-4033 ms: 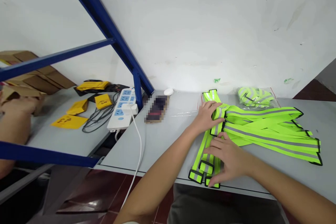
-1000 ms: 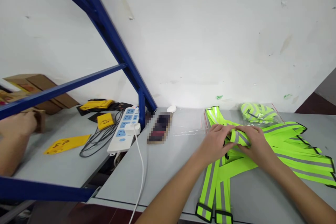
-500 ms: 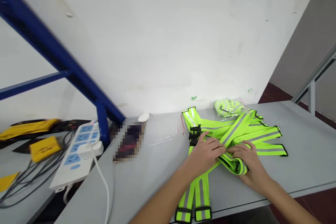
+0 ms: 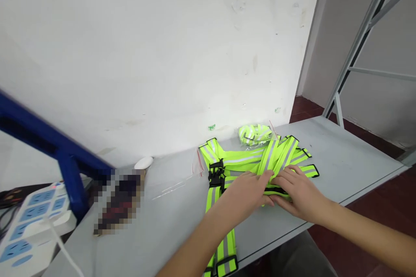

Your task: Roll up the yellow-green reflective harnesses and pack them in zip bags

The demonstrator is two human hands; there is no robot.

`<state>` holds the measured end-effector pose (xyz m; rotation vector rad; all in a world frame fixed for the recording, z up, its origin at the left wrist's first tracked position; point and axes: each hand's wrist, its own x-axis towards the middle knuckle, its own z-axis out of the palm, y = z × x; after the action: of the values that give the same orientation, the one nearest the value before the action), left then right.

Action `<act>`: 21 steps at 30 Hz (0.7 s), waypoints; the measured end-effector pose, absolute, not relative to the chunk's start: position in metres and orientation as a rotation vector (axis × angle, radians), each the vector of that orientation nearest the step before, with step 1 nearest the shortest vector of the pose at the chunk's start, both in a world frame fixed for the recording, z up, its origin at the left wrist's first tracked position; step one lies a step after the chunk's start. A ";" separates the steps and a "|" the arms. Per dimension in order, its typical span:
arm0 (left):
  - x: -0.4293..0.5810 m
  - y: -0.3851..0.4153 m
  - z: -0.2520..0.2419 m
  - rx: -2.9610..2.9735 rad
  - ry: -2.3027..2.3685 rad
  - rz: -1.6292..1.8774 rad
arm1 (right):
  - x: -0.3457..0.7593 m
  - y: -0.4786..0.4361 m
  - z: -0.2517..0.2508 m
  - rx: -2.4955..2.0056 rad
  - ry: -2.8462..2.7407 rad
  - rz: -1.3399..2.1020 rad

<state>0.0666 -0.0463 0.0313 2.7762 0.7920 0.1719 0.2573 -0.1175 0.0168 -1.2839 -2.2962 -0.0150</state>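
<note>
A reflective strap vest (image 4: 243, 156), neon yellow-green with grey stripes and black buckles, lies spread on the grey table. My left hand (image 4: 248, 192) is closed on a folded bundle of its straps near the front edge. From the other side my right hand (image 4: 297, 190) grips the same bundle, fingers on top and thumb below. Most of the bundle is hidden by my hands. Black clip buckles (image 4: 216, 174) sit left of my hands, and strap ends with black sliders (image 4: 226, 265) hang toward the front edge.
Behind the vest is a clear bag (image 4: 255, 134) with a folded reflective item. A flat clear bag (image 4: 175, 181) lies to the left. Further left are a white oval object (image 4: 144, 163), a blurred-out item (image 4: 120, 201), a blue metal post (image 4: 72, 181) and a power strip (image 4: 35, 220).
The view has swung to the right. My hands have drawn closer together around the bundle, and its rolled end, visible before, is now mostly covered.
</note>
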 end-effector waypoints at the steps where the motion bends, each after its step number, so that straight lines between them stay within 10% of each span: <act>1: 0.071 -0.047 0.037 2.665 0.811 0.152 | 0.262 -0.119 0.020 -1.325 -2.305 0.087; 21: 0.115 0.009 -0.028 1.997 0.899 0.454 | 0.332 -0.156 0.007 -1.136 -2.037 0.167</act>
<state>0.1147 0.0085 -0.0280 1.9971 0.8993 0.4540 0.3323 -0.1560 0.0069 -1.1360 -2.0368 0.1669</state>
